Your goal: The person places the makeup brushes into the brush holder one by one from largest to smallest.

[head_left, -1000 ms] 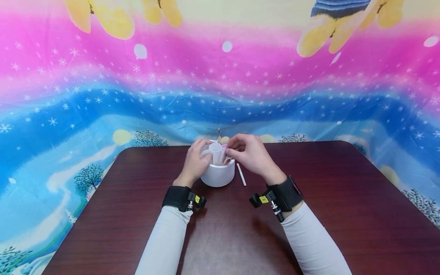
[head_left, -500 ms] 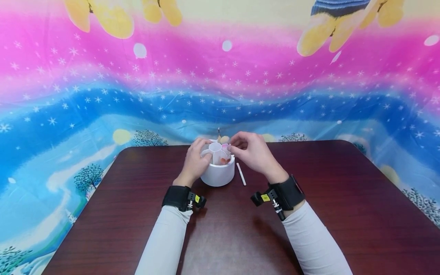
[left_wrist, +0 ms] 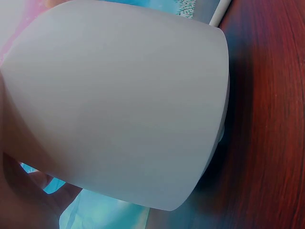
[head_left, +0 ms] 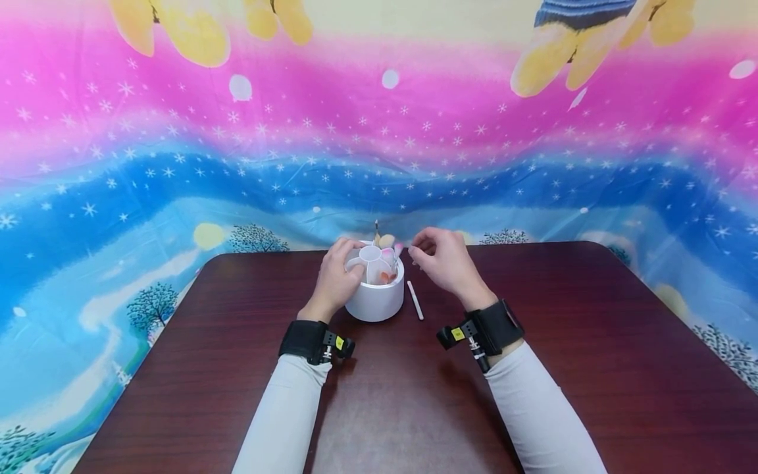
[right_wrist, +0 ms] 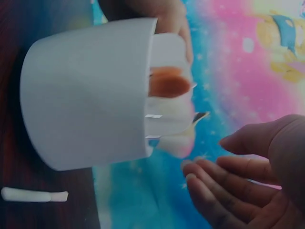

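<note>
A white round brush holder (head_left: 374,304) with inner dividers stands upright on the table. My left hand (head_left: 339,276) grips its left side, thumb over the near edge and fingers over the far one; the holder's wall fills most of the left wrist view. Several makeup brushes stick out of it, among them one with orange-brown bristles (right_wrist: 169,82) and a white one with a pink tip (right_wrist: 178,145) at the right rim. Just right of the rim, my right hand (head_left: 447,260) hovers with loosely bent fingers, thumb apart from them and nothing between.
A short white stick with a paler end (head_left: 416,301) lies on the dark red-brown table (head_left: 391,408), right of the holder. Behind the table hangs a colourful printed cloth (head_left: 331,171). Each wrist wears a black strap with a small camera.
My right hand has let go of the pink-tipped brush at the holder's right rim and drawn back to the right. The left hand keeps its grip on the holder.
</note>
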`<state>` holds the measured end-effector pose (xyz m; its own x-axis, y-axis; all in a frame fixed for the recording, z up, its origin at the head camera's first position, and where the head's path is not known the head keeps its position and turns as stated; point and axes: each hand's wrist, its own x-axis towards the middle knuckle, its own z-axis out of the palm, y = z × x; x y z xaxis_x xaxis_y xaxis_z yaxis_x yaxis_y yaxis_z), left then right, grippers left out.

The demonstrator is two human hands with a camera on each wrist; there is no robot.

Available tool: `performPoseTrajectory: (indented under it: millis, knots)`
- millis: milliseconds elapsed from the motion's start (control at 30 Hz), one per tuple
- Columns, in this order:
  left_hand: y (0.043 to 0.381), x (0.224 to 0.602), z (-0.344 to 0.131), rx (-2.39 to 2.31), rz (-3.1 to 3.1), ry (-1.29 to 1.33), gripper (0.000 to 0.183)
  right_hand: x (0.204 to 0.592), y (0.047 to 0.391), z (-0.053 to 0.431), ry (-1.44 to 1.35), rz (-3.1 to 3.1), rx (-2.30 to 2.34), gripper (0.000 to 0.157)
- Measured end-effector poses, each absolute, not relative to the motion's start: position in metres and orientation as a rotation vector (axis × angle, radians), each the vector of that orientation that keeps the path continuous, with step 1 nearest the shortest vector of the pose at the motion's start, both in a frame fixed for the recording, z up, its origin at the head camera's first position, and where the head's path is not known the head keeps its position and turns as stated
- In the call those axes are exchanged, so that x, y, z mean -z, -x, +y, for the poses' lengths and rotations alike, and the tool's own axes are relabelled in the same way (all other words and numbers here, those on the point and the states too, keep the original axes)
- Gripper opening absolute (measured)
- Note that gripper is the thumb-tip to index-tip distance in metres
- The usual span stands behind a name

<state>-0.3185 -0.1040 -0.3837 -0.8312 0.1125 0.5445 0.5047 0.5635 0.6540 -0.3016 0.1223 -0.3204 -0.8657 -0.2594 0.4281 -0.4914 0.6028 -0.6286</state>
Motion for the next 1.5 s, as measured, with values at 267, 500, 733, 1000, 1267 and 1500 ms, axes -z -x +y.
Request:
performPoseTrajectory:
  millis: [267, 500, 733, 1000, 1267, 1500]
  knots:
    - [0.316, 0.382, -0.104, 1.180, -2.358, 0.494, 0.034, 0.340, 0.314, 0.125, -0.543, -2.800, -0.940, 0.016]
    - [0.316, 0.381, -0.103, 1.188, -2.354, 0.496, 0.034, 0.354, 0.316, 0.126, -0.499, -3.017, -0.790, 0.023]
    - [0.316, 0.381, -0.103, 1.200, -2.356, 0.493, 0.033, 0.361, 0.316, 0.123, -0.527, -3.147, -0.637, 0.013]
    - [0.317, 0.382, -0.104, 1.185, -2.359, 0.495, 0.033, 0.371, 0.318, 0.116, -0.567, -3.237, -0.536, 0.005]
    - [0.319, 0.382, -0.103, 1.171, -2.361, 0.497, 0.034, 0.375, 0.317, 0.118, -0.512, -3.267, -0.517, 0.006]
    - [0.319, 0.383, -0.103, 1.173, -2.362, 0.494, 0.033, 0.376, 0.316, 0.121, -0.470, -3.293, -0.537, 0.008]
